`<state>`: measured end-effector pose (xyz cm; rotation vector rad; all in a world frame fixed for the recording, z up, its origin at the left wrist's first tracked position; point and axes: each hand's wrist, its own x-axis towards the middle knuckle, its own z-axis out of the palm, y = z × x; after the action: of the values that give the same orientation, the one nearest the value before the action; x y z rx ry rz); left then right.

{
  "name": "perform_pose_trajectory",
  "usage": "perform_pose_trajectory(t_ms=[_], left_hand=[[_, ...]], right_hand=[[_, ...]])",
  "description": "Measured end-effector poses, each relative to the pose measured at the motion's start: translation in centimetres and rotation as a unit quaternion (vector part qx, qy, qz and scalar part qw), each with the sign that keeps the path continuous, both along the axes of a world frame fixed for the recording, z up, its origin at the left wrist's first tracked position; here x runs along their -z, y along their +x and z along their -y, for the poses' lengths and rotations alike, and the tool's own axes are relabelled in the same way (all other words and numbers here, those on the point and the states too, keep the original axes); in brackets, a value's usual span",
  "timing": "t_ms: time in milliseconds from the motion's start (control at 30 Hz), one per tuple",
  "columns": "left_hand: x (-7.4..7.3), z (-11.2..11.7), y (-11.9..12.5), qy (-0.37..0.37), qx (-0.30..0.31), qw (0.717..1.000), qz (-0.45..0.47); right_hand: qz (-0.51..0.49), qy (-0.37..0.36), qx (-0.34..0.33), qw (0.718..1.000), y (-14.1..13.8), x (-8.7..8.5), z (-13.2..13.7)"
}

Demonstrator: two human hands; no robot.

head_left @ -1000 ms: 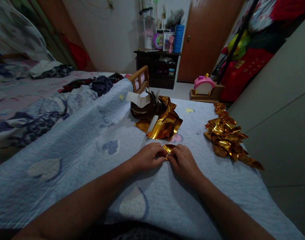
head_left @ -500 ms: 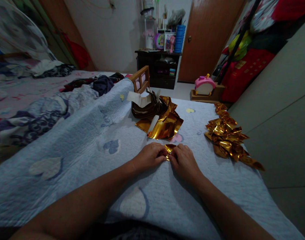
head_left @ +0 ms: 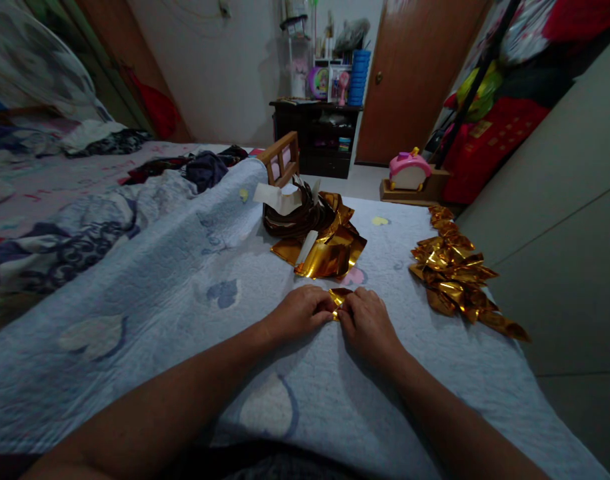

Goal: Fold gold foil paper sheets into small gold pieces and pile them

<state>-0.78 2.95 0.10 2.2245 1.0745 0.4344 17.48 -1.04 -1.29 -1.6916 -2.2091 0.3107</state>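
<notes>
Between my two hands is a small piece of gold foil paper (head_left: 339, 294), partly folded and low over the bed cover (head_left: 265, 293). My left hand (head_left: 305, 310) pinches its left side with thumb and fingers. The right side is gripped by my right hand (head_left: 369, 317), its fingers curled close to the left ones. Much of the sheet is hidden under my fingers. Just beyond my hands lies a loose stack of gold foil sheets (head_left: 335, 250) with pale strips on it. To the right sits a pile of folded gold foil pieces (head_left: 452, 273).
A wooden bed rail (head_left: 283, 157) rises behind the stack. Rumpled clothes (head_left: 205, 170) lie on the left, near a fan (head_left: 39, 60). A pink toy (head_left: 409, 170) stands past the bed's far edge, and a pale cabinet (head_left: 559, 267) borders the right side.
Almost nothing differs. Both hands stay in the same place on the gold foil paper, with only a tiny shift of the fingers.
</notes>
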Motion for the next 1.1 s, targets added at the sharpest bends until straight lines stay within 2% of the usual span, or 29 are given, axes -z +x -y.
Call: perform_pose_trajectory(t_ms=[267,600,1100], left_hand=[[0.31,0.01,0.00,0.015,-0.001,1.000,-0.012],[-0.08,0.22,-0.03,0.013,0.016,1.000,-0.009],[0.17,0.81,0.57,0.046,-0.019,0.997,-0.064]], right_hand=[[-0.001,0.017,-0.001,1.000,-0.06,0.14,0.12],[0.024,0.023,-0.011,0.999,-0.19,0.02,0.31],[0.050,0.016,-0.015,0.999,-0.38,-0.49,0.45]])
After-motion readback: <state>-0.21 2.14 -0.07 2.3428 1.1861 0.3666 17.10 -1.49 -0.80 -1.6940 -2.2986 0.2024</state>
